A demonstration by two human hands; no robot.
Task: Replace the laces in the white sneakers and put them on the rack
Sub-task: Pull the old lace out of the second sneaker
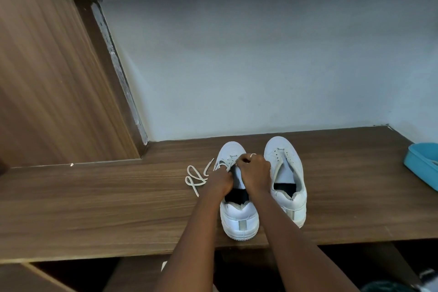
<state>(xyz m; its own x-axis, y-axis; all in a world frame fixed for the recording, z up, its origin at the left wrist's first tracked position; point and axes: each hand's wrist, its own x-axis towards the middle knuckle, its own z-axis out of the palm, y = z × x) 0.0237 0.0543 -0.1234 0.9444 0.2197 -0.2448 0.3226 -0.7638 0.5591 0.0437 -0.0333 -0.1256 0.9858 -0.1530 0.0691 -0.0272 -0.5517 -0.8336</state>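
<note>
Now, count first: two white sneakers, one lace, two hands, one blue tub.

Both sneakers stand side by side on the wooden tabletop (pixel 118 197), toes to the pale wall (pixel 237 66), heels toward me. The left sneaker (pixel 239 218) sits nearer the front edge. The right sneaker (pixel 288 168) sits just beside it, a little farther back, tongue lying flat.

The lace (pixel 195 179) is white. Its free length lies in loose loops on the tabletop just left of the left sneaker's toe, and one strand runs up across that sneaker's forward eyelets.

Both my forearms reach forward from the bottom of the view and converge over the left sneaker's throat. My left hand (pixel 221 181) is knuckles up, fingers curled down, gripping the left eyelet flap. My right hand (pixel 254 170) is close beside it, fingers curled tight, thumb and forefinger pinching the lace at the forward eyelets; the pinch point itself is hidden under the knuckles. A ring (pixel 253 155) shows on one right finger.

The blue tub (pixel 419 163) sits at the far right of the tabletop, well apart from the sneakers and cut off by the frame.
</note>
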